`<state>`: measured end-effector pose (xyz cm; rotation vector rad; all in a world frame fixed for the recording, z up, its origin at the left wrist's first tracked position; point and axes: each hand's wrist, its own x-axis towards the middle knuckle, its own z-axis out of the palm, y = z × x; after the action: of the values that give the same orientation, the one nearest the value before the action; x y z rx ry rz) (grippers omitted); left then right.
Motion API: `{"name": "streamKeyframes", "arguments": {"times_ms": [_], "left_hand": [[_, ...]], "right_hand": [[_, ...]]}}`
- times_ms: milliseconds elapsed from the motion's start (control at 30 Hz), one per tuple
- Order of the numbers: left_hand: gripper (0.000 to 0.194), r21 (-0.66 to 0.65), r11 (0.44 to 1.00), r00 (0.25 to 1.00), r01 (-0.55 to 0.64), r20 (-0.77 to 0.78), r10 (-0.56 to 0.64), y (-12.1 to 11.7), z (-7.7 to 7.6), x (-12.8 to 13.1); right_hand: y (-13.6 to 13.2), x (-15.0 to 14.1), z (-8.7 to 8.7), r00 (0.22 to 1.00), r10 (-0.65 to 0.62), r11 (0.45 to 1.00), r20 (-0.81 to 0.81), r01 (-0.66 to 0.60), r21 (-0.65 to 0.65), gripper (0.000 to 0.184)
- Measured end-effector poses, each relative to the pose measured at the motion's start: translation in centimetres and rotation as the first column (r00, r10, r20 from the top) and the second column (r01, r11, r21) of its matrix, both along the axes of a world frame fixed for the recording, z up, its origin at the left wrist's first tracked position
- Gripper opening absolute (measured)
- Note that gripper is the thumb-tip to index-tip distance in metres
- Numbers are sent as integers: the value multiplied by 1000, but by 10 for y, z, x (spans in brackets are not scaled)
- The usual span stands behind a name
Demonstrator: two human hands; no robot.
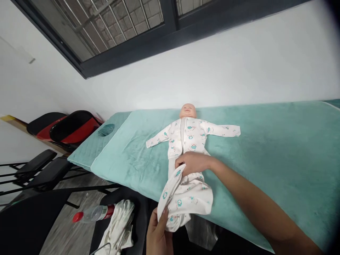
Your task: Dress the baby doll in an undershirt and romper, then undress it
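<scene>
The left hand (159,232) pinches the lower edge of a bunched printed garment (190,202); the right hand (195,163) grips its upper fold over the doll (188,111).

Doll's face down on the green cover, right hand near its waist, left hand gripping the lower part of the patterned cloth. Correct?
One error: the doll lies face up, as the head view shows. The rest stands: green cover, right hand near its waist, left hand gripping the lower part of the patterned cloth.
</scene>
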<state>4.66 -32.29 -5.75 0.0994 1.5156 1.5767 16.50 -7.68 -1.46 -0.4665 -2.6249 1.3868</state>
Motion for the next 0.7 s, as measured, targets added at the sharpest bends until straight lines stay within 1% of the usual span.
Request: {"name": "streamKeyframes", "arguments": {"times_ms": [67, 167, 300, 400, 467, 533, 600, 633, 700], "left_hand": [[32, 1, 1000, 1000, -4, 17, 4, -3, -11, -8], [35, 28, 998, 997, 62, 35, -63, 3, -18, -12], [43, 52, 980, 982, 191, -13, -191, 21, -17, -12], [45, 74, 937, 936, 342, -110, -333, 38, -14, -22], [43, 72, 898, 885, 433, -223, -409, 54, -10, -36], [39, 52, 871, 833, 488, -328, -447, 75, -3, -54], [39, 39, 861, 793, 508, -411, -449, 101, 7, -71], [41, 38, 858, 772, 512, -457, -441, 115, 12, -78], [42, 41, 864, 730, 502, -556, -398, 141, 22, -85]], "right_hand": [[-3, -4, -3, 1000, 15, 1000, -1, -15, 11, 22], [-5, -9, -6, 1000, 9, 1000, -20, -9, 16, 20], [0, -5, -5, 998, 17, 1000, -53, -17, 0, 23], [7, 3, -2, 996, 56, 995, -69, -61, -82, 29], [11, 10, -1, 992, 75, 979, -101, -93, -182, 32], [15, 17, 0, 983, 107, 936, -150, -150, -318, 37], [19, 25, -1, 969, 125, 877, -214, -209, -433, 40], [21, 29, -1, 963, 117, 854, -242, -222, -470, 41], [23, 38, -1, 959, 68, 840, -276, -204, -503, 42]]}}
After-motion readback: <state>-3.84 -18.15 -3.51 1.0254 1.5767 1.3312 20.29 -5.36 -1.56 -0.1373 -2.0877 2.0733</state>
